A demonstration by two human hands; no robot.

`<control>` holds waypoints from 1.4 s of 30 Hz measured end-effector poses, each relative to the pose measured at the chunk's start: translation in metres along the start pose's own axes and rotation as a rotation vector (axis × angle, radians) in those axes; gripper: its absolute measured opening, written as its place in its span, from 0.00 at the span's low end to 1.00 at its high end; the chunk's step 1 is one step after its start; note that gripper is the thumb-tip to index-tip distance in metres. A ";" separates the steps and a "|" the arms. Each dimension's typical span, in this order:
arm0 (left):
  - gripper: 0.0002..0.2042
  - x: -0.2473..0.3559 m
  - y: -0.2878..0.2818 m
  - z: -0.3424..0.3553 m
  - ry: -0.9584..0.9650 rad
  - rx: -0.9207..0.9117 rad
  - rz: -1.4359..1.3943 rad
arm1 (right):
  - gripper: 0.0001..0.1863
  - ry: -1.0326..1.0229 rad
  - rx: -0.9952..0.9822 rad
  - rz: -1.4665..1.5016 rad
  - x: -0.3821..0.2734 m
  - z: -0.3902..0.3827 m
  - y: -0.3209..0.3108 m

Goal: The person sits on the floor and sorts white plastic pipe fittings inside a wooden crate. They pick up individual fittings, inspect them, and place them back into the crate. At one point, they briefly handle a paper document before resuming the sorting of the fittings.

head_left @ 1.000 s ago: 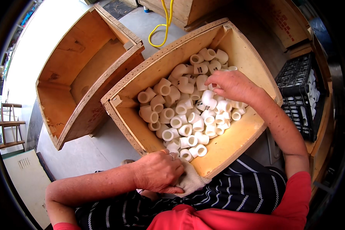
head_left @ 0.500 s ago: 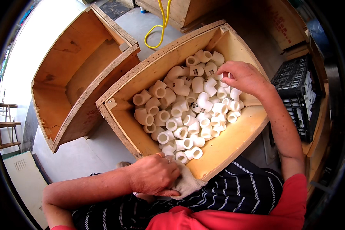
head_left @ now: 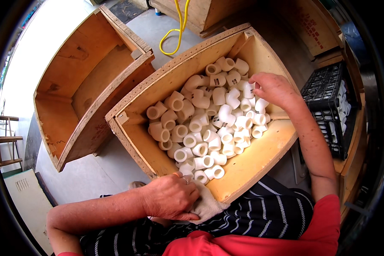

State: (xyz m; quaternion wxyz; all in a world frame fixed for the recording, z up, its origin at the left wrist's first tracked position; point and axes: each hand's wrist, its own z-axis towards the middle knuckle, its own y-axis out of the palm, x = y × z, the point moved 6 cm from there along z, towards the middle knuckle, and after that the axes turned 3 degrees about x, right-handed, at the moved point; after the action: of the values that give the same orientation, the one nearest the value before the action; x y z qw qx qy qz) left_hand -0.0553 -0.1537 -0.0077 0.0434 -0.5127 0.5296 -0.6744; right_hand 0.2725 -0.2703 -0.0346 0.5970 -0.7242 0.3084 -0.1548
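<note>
A wooden box (head_left: 251, 179) holds a heap of white plastic elbow pipe fittings (head_left: 217, 115). Over the heap's far right side, my right hand (head_left: 273, 87) has its fingers curled around a white elbow fitting (head_left: 246, 89); the fingertips are partly hidden. At the box's near left corner lies my left hand (head_left: 170, 196), wearing a ring. Its fingers are bent over a beige cloth (head_left: 207, 202) draped at that corner, and what lies beneath the fingers is hidden.
Another wooden box (head_left: 94, 81) stands tilted at the left. A yellow hose or cord (head_left: 171, 42) hangs beyond the boxes. On the right is a black plastic crate (head_left: 324, 102) with white pieces in and beside it. A small wooden stool (head_left: 8, 138) stands far left.
My right hand has shifted slightly right, and its fingers have closed in around a fitting that shows more clearly now. My left hand stays at the corner on the cloth.
</note>
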 end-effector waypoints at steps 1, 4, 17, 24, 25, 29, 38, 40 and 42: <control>0.28 0.000 -0.001 0.000 -0.004 -0.006 0.004 | 0.15 0.023 -0.015 -0.026 0.001 0.002 0.004; 0.28 0.001 -0.003 0.001 -0.022 -0.031 0.013 | 0.17 0.075 -0.071 -0.099 0.001 0.007 0.015; 0.29 0.001 -0.002 0.000 -0.012 -0.014 0.016 | 0.18 0.041 0.028 -0.108 -0.004 0.011 0.024; 0.29 0.000 0.001 0.000 -0.008 -0.004 0.002 | 0.21 0.047 0.035 -0.067 -0.005 0.014 0.032; 0.29 0.000 0.000 0.000 -0.010 -0.007 0.006 | 0.22 0.062 0.012 -0.062 -0.005 0.015 0.034; 0.29 0.000 -0.001 0.000 -0.023 -0.025 0.014 | 0.25 0.115 -0.077 -0.034 -0.007 0.017 0.038; 0.29 0.000 -0.002 0.001 -0.008 -0.003 0.008 | 0.31 0.167 -0.130 0.088 0.000 0.017 0.036; 0.29 0.000 -0.001 0.000 -0.005 0.010 0.011 | 0.30 0.168 -0.051 0.071 -0.001 0.016 0.030; 0.29 -0.001 0.003 -0.001 -0.001 0.017 0.014 | 0.29 0.192 0.008 0.068 -0.001 0.015 0.025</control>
State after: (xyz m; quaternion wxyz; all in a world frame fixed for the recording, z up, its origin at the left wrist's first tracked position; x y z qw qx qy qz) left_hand -0.0574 -0.1539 -0.0108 0.0528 -0.5089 0.5274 -0.6783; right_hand 0.2741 -0.2602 -0.0621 0.5724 -0.6928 0.3881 -0.2043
